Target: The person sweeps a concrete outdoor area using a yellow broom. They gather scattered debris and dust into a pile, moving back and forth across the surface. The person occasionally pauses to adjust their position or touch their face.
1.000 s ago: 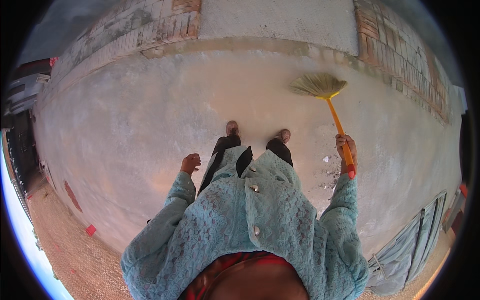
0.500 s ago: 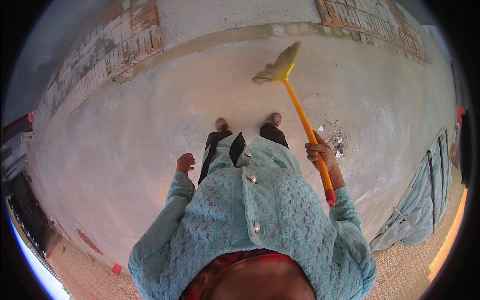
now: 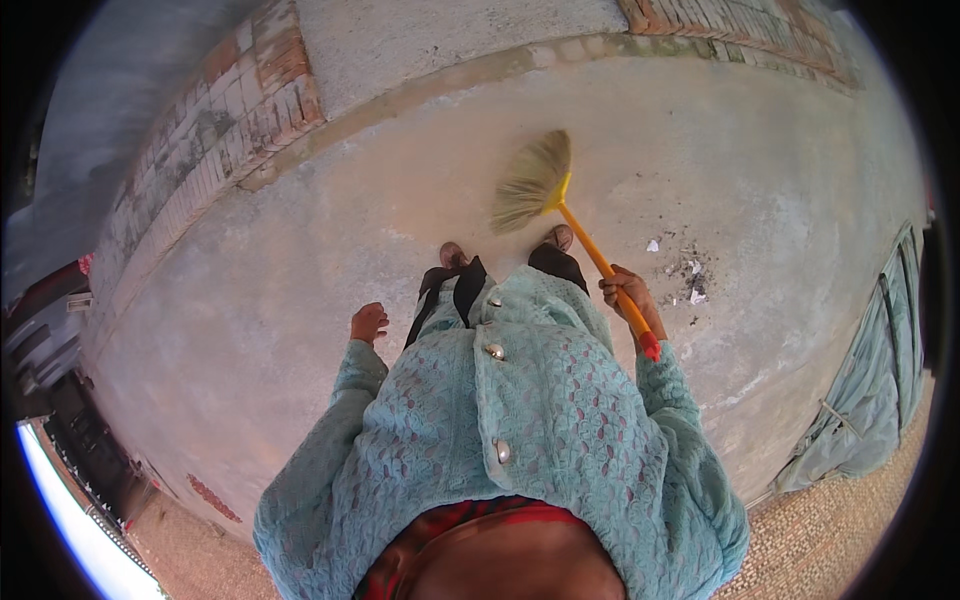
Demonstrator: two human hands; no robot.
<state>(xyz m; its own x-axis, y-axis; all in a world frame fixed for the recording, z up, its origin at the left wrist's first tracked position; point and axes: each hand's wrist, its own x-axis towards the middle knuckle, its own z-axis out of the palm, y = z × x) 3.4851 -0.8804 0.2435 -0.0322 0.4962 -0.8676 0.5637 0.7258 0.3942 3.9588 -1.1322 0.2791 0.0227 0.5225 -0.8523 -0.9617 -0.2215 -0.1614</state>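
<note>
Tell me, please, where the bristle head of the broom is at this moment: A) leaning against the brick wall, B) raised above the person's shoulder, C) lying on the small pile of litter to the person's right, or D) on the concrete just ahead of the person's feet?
D: the broom, gripped by the right hand, has its bristles on the concrete floor just before the feet.

My broom (image 3: 560, 215) has swung across in front of me: a second ago its bristles lay far out to my right, near the wall, and now they sit just ahead of my shoes (image 3: 505, 250), close to the right one. My right hand (image 3: 625, 295) has drawn the orange handle in closer to my body. The little heap of litter (image 3: 685, 275) now lies to the right of the bristles, perhaps a bit more scattered.
</note>
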